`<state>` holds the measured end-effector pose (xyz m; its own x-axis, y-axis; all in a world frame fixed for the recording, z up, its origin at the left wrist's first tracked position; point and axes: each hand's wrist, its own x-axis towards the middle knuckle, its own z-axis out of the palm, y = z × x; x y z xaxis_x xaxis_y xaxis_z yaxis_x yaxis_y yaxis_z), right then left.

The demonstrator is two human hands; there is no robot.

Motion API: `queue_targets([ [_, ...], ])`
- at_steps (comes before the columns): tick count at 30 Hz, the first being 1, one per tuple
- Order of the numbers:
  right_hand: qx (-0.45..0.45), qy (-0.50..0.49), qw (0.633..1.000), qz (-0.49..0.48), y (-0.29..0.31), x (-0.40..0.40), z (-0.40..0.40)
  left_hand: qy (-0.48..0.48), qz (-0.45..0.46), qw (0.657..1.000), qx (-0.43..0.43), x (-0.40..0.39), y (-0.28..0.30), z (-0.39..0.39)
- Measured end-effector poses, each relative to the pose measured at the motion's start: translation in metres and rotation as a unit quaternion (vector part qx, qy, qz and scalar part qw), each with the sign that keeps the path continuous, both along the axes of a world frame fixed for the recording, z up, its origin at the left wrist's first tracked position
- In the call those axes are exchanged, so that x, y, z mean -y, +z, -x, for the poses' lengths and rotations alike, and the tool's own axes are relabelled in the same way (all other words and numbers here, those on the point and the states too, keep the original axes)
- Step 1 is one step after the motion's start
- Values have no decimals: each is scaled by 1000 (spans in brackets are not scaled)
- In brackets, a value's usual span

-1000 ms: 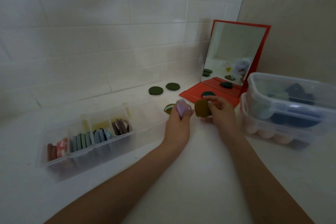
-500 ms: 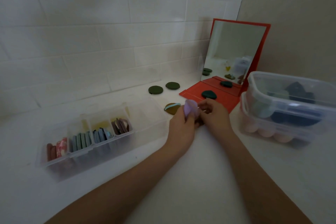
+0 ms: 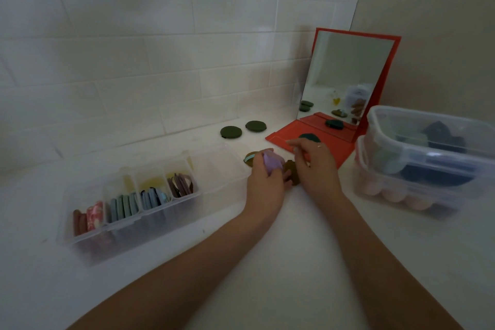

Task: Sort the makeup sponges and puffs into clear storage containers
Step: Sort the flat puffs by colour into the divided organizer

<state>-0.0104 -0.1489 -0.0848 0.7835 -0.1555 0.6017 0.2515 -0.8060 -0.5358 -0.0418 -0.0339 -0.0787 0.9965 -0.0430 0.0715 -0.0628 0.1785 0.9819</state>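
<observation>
Now the left hand (image 3: 263, 183) has its fingers curled round a lilac sponge (image 3: 272, 164), just above the white counter (image 3: 294, 262). Close beside it, the right hand (image 3: 314, 166) rests near an olive-brown puff (image 3: 291, 172), which sits between the two hands; whether its fingers pinch the puff, I cannot tell. To the left stands a clear divided container (image 3: 128, 206) with puffs standing on edge in several compartments. Two dark green puffs (image 3: 231, 132) lie near the tiled wall, one brown puff (image 3: 249, 158) behind the left hand, and a dark one on the red mirror stand (image 3: 284, 136). On the right are two stacked clear tubs (image 3: 428, 158).
</observation>
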Motion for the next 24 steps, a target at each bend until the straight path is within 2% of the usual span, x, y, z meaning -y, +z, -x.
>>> queue_targets([
  [3,-9,64,994,-89,4,-9,5,25,-37,999,18,-1,-3,-2],
  [4,-32,88,991,-91,5,-12,7,24,-48,998,21,-1,-3,-2],
  [6,-56,105,992,-35,2,-16,6,17,-50,998,20,-1,-6,-5],
  [8,-50,75,996,4,-2,-13,1,16,-49,998,21,-1,-8,-6],
  [11,-93,26,995,-3,-6,-7,-4,-5,11,1000,10,-1,-6,-4],
  [14,-133,49,989,-41,-6,-8,-3,-24,37,999,4,0,-3,-4],
  [16,-108,49,991,-64,-3,-10,-2,-25,36,999,-6,1,-4,-5],
  [19,-65,-28,998,6,-6,-1,-9,-41,37,998,-38,0,-2,-6],
  [24,-180,-92,978,48,-7,7,-26,-46,16,996,-78,-2,0,-8],
])
